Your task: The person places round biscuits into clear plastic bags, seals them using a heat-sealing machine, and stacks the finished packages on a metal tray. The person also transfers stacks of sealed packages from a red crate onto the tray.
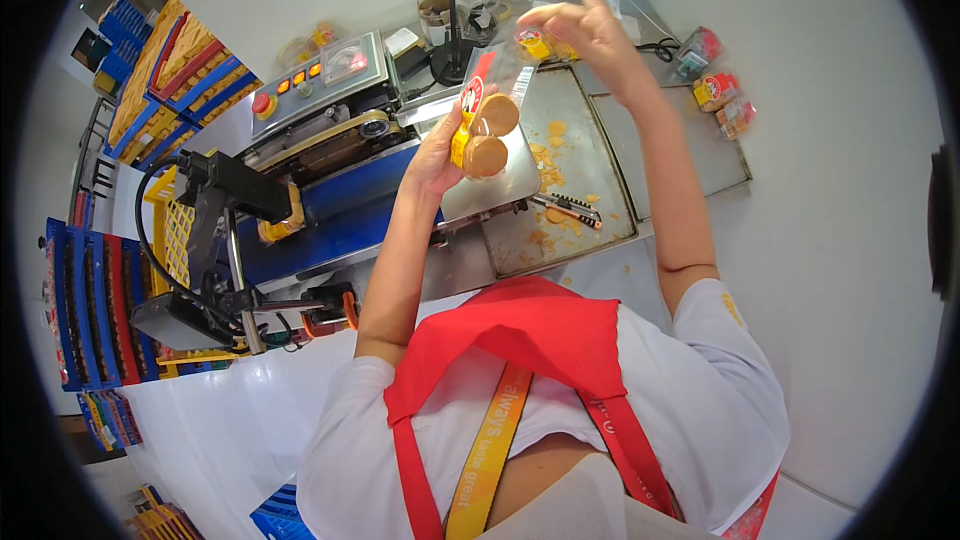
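My left hand [436, 156] grips a clear plastic pack of round brown biscuits [488, 154], with a red and yellow printed label on it. The pack is tilted up over the steel end plate of a sealing machine. My right hand [585, 32] is raised over the back of the bench, fingers apart, with nothing visible in its grasp. Behind its fingertips shows a yellow and red package [535, 44]; I cannot tell whether they touch. A box cutter [568, 208] lies at the near edge of a crumb-strewn metal tray [508, 252].
The conveyor machine with a blue belt [345, 202] runs leftward, carrying another pack [284, 218] beneath a black bracketed device [215, 202]. Its control panel [318, 75] has a red button. Several packs [715, 90] lie at the back right. Stacked blue and red crates [95, 305] stand left.
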Available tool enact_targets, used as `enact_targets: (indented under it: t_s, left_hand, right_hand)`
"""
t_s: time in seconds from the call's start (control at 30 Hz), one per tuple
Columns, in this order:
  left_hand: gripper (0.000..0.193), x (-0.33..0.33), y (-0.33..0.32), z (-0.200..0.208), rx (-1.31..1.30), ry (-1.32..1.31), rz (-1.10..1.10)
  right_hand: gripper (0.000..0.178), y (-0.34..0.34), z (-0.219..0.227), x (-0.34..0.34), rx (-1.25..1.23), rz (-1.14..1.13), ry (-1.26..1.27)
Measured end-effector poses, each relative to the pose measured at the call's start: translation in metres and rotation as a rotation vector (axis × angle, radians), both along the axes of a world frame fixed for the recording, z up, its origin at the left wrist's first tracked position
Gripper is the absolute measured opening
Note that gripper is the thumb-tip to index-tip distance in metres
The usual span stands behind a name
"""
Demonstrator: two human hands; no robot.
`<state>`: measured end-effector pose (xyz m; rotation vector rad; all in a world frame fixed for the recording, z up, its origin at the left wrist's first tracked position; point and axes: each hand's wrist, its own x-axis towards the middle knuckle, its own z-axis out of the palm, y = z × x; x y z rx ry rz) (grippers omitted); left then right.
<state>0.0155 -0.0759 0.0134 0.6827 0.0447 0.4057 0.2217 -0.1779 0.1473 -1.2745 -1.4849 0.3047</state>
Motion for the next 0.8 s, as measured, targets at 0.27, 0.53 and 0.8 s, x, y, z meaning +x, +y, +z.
enact_targets:
  t_s: [0.27, 0.53, 0.8]
  left_hand:
    - [0.055, -0.010, 0.002, 0.010, 0.187, 0.015, 0.224]
    - [0.068, -0.007, -0.004, 0.016, 0.790, 0.142, 0.718]
    - [0.053, -0.016, -0.015, -0.021, 1.082, 0.586, 1.066]
  right_hand:
    - [0.068, 0.003, -0.015, -0.008, -0.093, 0.102, 0.206]
    - [0.061, 0.009, -0.101, -0.057, -0.100, -0.030, 0.336]
    - [0.030, 0.020, -0.160, -0.070, -0.028, -0.261, 0.044]
